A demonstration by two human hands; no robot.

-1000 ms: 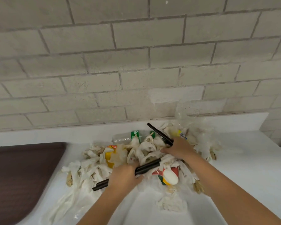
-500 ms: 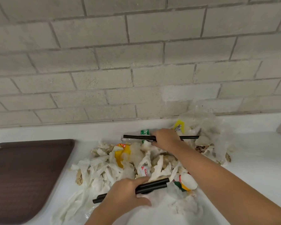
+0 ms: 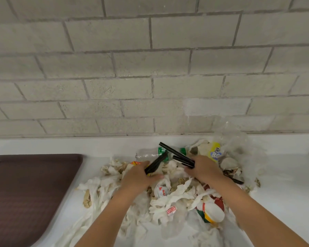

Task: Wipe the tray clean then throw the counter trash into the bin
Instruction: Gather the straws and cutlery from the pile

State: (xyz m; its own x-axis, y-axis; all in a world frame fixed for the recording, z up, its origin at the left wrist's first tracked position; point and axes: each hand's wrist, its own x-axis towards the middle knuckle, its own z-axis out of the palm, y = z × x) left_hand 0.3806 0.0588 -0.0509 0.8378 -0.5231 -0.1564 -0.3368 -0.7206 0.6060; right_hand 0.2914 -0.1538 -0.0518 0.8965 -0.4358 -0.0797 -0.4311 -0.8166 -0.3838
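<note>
Tray (image 3: 34, 189): cut off, left of trash pile (image 3: 178, 195).
Left hand (image 3: 137, 178): curled round black stick (image 3: 156, 163).
Right hand (image 3: 206, 169): curled round black sticks (image 3: 175, 152).

Left hand (image 3: 138, 177) and right hand (image 3: 204, 169) each grip black sticks (image 3: 178, 155), perhaps straws, over the trash pile (image 3: 177, 198).

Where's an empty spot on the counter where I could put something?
The counter is bare right of the trash pile, and in a narrow gap between the pile and the tray. The tray looks bare too. The middle is crowded: the left hand and right hand grip black straws amid the trash.
</note>
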